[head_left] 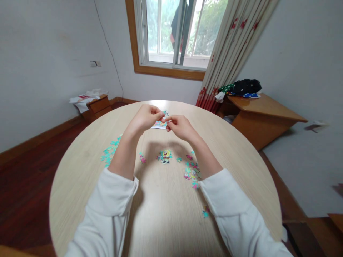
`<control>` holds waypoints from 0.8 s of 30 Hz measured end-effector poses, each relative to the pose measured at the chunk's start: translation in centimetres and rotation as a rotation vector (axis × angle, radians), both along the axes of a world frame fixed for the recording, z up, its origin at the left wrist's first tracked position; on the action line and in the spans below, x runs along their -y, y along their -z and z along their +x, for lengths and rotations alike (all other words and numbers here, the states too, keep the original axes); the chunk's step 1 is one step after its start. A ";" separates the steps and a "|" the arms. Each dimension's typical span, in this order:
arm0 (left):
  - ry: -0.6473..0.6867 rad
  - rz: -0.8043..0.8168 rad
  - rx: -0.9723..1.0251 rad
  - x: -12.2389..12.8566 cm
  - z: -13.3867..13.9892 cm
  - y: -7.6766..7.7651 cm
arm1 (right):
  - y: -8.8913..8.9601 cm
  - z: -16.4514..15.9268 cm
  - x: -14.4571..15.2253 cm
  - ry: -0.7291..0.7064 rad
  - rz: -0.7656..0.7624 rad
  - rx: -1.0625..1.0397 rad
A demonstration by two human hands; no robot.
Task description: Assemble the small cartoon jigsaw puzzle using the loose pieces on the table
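Left hand [147,117] and right hand [180,127], close together, curl inward; can't tell what's pinched! Puzzle pieces [195,184] dot the desk [166,210], left and right.

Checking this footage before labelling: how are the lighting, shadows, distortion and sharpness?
Head view: window bright, partly washed out; head view: soft shadows on the table, below left hand and right hand; head view: desk looks skewed, probably by a wide lens; head view: puzzle pieces small, fine print soft.
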State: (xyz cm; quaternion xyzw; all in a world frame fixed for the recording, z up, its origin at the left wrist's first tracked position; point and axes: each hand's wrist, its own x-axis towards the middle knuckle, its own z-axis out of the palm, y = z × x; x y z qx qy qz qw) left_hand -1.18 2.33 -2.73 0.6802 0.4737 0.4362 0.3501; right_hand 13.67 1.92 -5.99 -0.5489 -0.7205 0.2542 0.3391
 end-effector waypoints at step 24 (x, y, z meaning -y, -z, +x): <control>0.044 0.043 -0.026 0.2 -0.3 0.0 | -1.3 0.7 0.1 -0.153 0.073 -0.325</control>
